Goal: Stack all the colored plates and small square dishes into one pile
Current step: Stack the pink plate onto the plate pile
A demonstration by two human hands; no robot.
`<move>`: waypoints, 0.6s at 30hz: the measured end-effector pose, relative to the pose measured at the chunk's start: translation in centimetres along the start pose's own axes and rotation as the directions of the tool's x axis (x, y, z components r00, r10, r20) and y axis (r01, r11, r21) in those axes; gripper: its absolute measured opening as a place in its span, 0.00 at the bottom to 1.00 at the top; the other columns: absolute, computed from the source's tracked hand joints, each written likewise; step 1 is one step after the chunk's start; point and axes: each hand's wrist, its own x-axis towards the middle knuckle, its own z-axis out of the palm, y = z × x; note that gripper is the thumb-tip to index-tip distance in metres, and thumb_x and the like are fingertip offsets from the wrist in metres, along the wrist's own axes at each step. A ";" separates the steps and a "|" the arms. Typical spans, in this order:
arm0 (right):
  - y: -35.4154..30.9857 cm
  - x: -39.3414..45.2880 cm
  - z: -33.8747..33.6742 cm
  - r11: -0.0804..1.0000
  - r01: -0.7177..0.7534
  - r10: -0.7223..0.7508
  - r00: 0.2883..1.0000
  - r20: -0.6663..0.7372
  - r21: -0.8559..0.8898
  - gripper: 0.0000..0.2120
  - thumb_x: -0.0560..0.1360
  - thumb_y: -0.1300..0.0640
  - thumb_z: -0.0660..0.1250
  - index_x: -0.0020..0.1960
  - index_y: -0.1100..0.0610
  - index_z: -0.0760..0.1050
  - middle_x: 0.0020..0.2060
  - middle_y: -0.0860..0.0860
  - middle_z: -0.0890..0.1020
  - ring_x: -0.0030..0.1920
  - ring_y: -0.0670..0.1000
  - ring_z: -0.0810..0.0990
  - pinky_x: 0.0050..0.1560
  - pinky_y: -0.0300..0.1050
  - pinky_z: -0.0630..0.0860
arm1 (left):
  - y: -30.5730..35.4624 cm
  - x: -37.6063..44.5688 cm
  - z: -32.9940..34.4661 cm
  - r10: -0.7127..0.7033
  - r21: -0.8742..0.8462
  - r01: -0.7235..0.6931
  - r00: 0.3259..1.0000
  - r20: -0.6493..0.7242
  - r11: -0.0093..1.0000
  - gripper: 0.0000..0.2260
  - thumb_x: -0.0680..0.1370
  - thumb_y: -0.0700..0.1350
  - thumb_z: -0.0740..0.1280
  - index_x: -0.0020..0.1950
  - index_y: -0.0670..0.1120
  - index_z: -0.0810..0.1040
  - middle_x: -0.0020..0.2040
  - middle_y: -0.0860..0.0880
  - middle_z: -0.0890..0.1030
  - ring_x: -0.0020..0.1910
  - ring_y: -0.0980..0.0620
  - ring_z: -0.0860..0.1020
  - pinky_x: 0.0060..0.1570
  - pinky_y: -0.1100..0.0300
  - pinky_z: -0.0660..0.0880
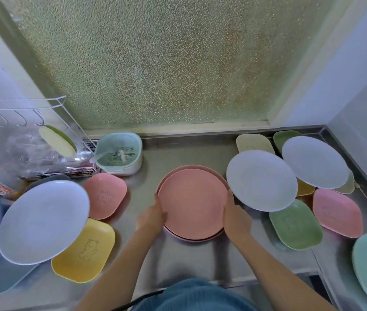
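Left hand (153, 217) at nine o'clock and right hand (236, 217) at three pinch the rim of the top pink plate (192, 203), centring it, apparently just seated, on another pink plate (183, 168) mid-counter (178, 254) to start the pile.

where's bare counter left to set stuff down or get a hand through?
Bare steel lies between the pink square dish and the pink plate stack, back to the mint strainer basket, and in front of the stack toward the person. Both hands, left hand and right hand, grip the stack. Crowded: right side around the white plates, and left around the yellow dish.
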 end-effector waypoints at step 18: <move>4.1 -1.8 -3.6 0.971 0.234 -0.225 0.960 -0.167 0.041 0.17 0.81 0.55 0.54 0.69 0.52 0.63 0.37 0.49 0.78 0.41 0.54 0.77 0.41 0.47 0.70 | 7.1 -0.1 0.4 0.431 0.360 -0.373 0.898 -0.093 0.855 0.21 0.79 0.41 0.50 0.72 0.47 0.58 0.53 0.47 0.82 0.44 0.43 0.81 0.35 0.56 0.69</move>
